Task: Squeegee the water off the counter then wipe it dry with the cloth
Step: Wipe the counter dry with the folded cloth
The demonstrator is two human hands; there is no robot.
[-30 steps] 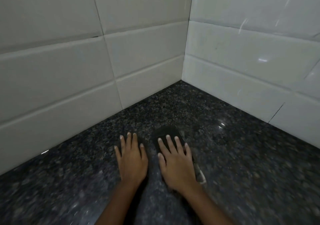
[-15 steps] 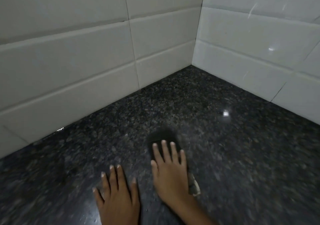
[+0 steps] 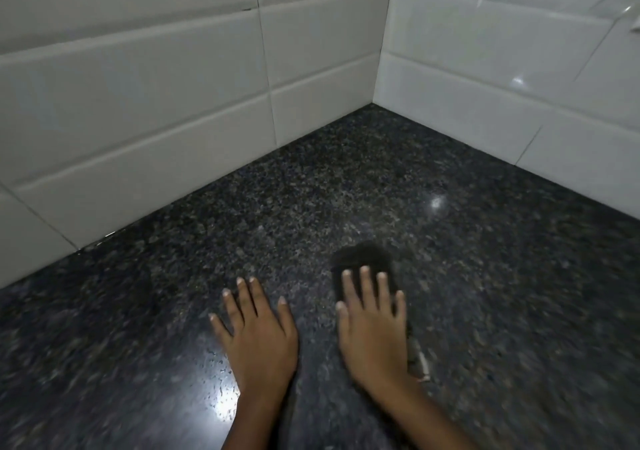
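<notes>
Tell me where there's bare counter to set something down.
Free: the counter stretch between the hands and the tiled corner, and the area right of the right hand toward the right wall. Crowded: the front middle, where the left hand lies flat and the right presses the dark cloth.

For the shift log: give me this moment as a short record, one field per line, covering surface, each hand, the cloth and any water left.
surface: dark speckled counter in a corner of white wall tiles
left hand: flat on the bare counter, fingers straight and spread
right hand: flat, fingers straight, pressing on the dark cloth
cloth: mostly under the right hand, far edge showing past the fingertips
water: droplets in the glare beside the left wrist
squeegee: not in view
</notes>
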